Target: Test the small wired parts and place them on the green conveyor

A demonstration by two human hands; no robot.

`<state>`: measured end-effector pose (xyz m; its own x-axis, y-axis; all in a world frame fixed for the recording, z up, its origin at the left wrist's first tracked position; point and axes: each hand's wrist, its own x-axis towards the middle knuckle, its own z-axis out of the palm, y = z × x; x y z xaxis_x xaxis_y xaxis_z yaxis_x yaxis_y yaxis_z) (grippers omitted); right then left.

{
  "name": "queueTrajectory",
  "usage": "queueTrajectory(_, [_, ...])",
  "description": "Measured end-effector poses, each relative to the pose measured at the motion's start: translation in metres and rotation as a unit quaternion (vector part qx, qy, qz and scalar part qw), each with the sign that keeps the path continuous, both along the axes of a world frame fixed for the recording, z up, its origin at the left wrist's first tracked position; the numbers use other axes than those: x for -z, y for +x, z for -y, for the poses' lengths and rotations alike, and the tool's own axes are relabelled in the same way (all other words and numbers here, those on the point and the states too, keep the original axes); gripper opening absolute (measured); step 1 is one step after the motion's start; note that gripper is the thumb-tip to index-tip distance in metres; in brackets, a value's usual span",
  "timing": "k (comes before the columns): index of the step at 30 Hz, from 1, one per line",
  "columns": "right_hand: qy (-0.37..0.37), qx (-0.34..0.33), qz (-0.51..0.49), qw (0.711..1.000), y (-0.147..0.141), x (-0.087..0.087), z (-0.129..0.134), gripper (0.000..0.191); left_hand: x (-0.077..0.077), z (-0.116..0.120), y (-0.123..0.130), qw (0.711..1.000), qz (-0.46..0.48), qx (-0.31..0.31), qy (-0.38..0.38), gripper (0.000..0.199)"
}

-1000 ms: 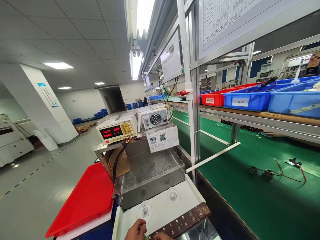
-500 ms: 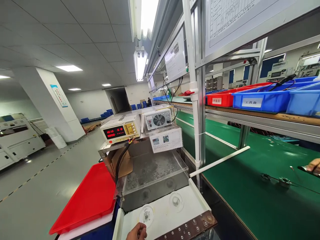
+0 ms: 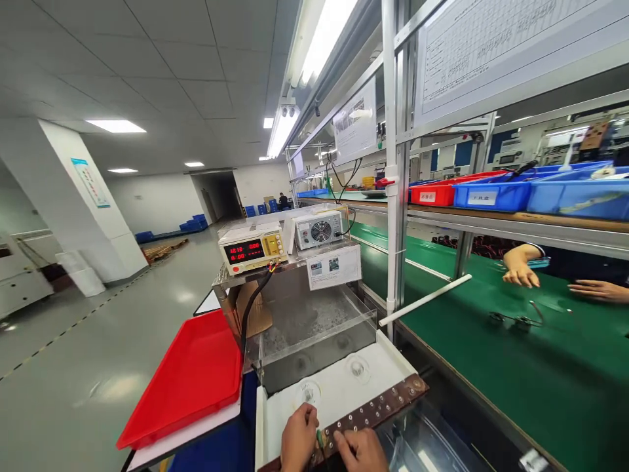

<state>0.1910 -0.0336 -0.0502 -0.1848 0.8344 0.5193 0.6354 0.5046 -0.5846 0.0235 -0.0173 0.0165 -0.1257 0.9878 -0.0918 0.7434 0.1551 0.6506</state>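
My left hand (image 3: 299, 438) is closed, fingertips pinched together, at the left part of a brown strip (image 3: 393, 401) with rows of metal studs. Beside it on the right, my right hand (image 3: 361, 450) has curled fingers over the same strip. A thin green wire or lead (image 3: 320, 438) shows between the two hands; which hand grips it is unclear. Behind the strip lies a white board (image 3: 330, 387) bearing two round clear discs, one (image 3: 308, 393) just beyond my left hand and the other (image 3: 357, 369) further right.
A red tray (image 3: 191, 373) stands on the left. A power supply (image 3: 253, 248) with red digits and a grey fan unit (image 3: 320, 229) sit on the metal shelf. On the right, another person's hands (image 3: 521, 270) are over the green bench (image 3: 442, 328), near small wired parts (image 3: 521, 321).
My right hand has come into view beside my left hand. The camera view has shifted. Another person's hands now show more fully, and no longer hold the dark object seen before.
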Motion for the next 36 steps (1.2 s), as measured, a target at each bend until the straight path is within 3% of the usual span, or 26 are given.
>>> queueTrajectory(6, [-0.019, 0.027, 0.104, 0.994, 0.000, -0.032, 0.021, 0.057, -0.008, 0.007, -0.002, 0.999, -0.052, -0.002, -0.007, 0.025])
queueTrajectory(13, [-0.066, 0.042, 0.201, 0.977, 0.003, -0.037, 0.049, 0.033, 0.007, 0.003, -0.006, 0.998, -0.057, 0.027, -0.017, 0.031])
queueTrajectory(15, [-0.051, 0.063, 0.178, 0.981, 0.012, -0.039, 0.062, 0.032, 0.008, 0.004, -0.008, 0.998, -0.055, 0.030, -0.008, 0.030])
queueTrajectory(18, [-0.025, 0.178, 0.085, 0.980, 0.036, -0.039, 0.086, 0.038, 0.008, 0.006, -0.010, 0.998, -0.045, 0.033, 0.003, 0.030])
queueTrajectory(22, [-0.014, 0.350, -0.054, 0.935, 0.086, -0.033, 0.116, 0.049, 0.007, 0.007, -0.012, 0.999, -0.033, 0.037, 0.009, 0.031])
queueTrajectory(25, [-0.005, 0.428, -0.132, 0.894, 0.124, -0.026, 0.135, 0.059, 0.008, 0.006, -0.012, 0.999, -0.024, 0.048, 0.007, 0.031])
queueTrajectory(29, [-0.001, 0.473, -0.225, 0.852, 0.150, -0.018, 0.148, 0.067, 0.011, 0.004, -0.012, 0.998, -0.020, 0.059, 0.008, 0.031])
queueTrajectory(36, [-0.030, 0.451, -0.241, 0.859, 0.143, -0.025, 0.143, 0.062, 0.013, 0.004, -0.012, 0.999, -0.023, 0.044, 0.002, 0.031])
